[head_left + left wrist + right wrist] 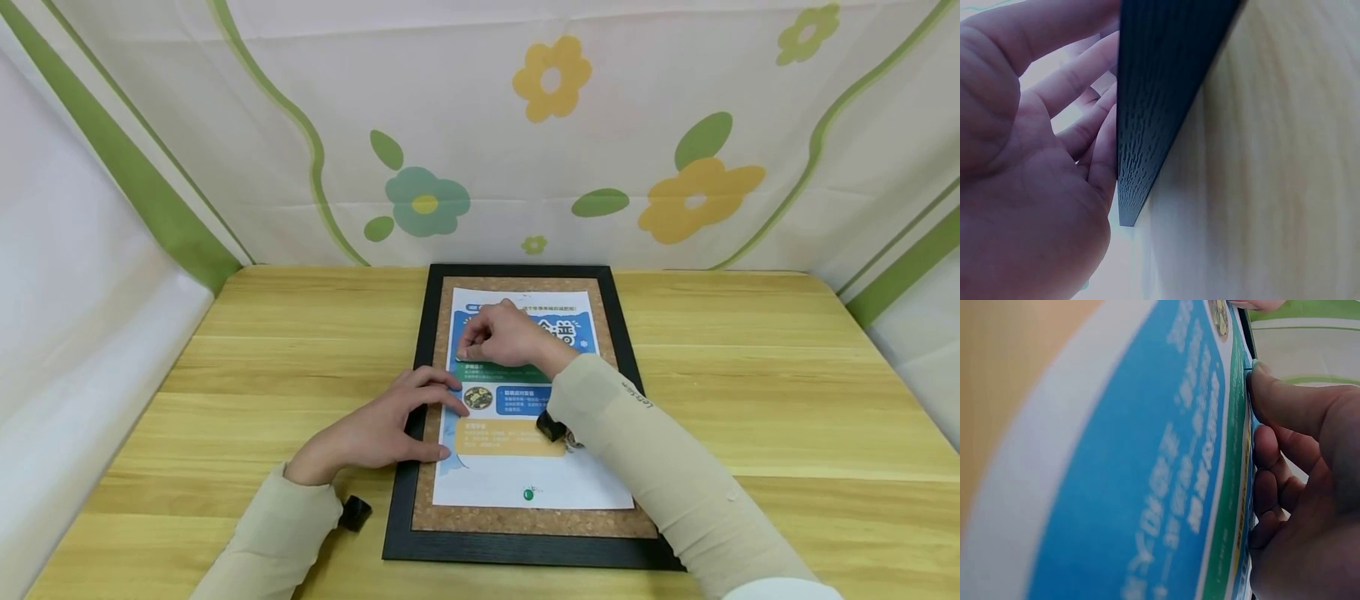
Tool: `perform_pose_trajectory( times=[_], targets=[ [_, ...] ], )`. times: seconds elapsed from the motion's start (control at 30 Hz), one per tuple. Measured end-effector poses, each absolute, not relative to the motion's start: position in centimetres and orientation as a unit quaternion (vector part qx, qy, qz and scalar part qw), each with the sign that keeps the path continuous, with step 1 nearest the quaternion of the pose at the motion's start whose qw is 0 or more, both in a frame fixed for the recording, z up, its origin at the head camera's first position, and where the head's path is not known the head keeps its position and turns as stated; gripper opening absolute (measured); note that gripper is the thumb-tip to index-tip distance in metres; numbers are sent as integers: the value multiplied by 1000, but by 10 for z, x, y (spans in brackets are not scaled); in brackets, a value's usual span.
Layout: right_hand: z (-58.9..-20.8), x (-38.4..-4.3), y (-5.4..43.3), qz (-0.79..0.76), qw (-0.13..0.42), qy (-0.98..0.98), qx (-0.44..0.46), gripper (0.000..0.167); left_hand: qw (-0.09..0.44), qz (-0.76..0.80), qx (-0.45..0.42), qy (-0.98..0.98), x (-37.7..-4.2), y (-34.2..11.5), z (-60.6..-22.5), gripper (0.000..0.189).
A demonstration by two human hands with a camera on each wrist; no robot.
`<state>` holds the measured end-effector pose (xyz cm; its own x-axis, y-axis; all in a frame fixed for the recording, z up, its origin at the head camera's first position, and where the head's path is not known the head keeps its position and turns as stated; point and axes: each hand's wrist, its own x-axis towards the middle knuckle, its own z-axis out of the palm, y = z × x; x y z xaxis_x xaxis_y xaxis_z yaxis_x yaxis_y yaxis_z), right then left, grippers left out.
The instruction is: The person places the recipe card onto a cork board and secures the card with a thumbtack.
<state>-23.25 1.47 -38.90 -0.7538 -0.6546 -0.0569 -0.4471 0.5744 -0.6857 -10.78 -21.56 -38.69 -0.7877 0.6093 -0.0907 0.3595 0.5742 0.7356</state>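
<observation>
A printed poster sheet point(502, 483) lies on a cork board point(525, 521) with a black frame point(517, 547). My right hand point(504, 335) is over the sheet's upper left part, thumb and forefinger pinched at its left edge. A small thing seems to be between these fingertips; its kind is hidden. In the right wrist view, the other fingers point(1266, 487) curl near the print. My left hand point(382, 421) reaches across the frame's left side, fingers spread, fingertips on the sheet's left margin. The left wrist view shows the palm point(1035, 212) beside the frame's edge point(1154, 106).
A round shiny green spot point(528, 494), perhaps a pin head, shows near the sheet's bottom. The board lies on a wooden table point(750, 375). A white curtain with printed flowers point(480, 100) hangs behind and along both sides.
</observation>
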Motion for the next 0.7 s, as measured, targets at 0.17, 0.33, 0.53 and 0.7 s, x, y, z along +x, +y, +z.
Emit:
perform_pose_trajectory(
  times=[0.17, 0.33, 0.53, 0.7],
  targets=[
    [-392, -233, 15, -341, 158, 874, -308, 11, 170, 369, 277, 871, -107, -215, -387, 37],
    [-392, -233, 14, -337, 160, 876, -304, 11, 169, 367, 275, 872, -107, -216, -387, 37],
    [-389, -233, 13, -323, 160, 884, -298, 13, 168, 366, 275, 873, -108, -216, -387, 37],
    [-387, -232, 12, -320, 162, 887, -291, 13, 165, 367, 280, 871, -108, -215, -387, 37]
  ],
)
